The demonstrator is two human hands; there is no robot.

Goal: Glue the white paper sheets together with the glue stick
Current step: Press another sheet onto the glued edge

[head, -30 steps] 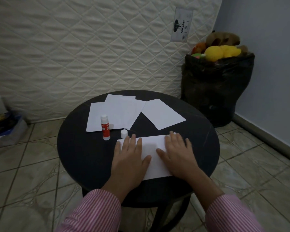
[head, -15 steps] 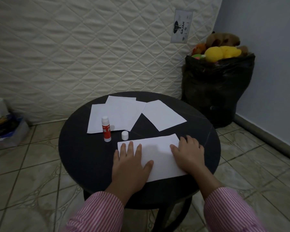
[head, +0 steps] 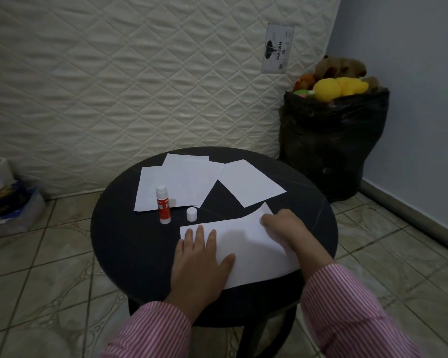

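The left hand lies flat on the near paper, with its fingers spread out a little and its thumb pointing to the right. It holds nothing; it just presses down on the left part of the near paper. The right hand rests on the right part of the same sheet, close to its far right corner. Its fingers curl down onto the paper, and I cannot tell if they pinch the sheet or only push on it.

The near paper sits on the near side of the round black table. Just past the near paper stands the glue stick, upright, with its small white cap off and standing beside it. Behind the glue stick lie more white sheets, some overlapping.

Both sleeves have pink and white stripes.
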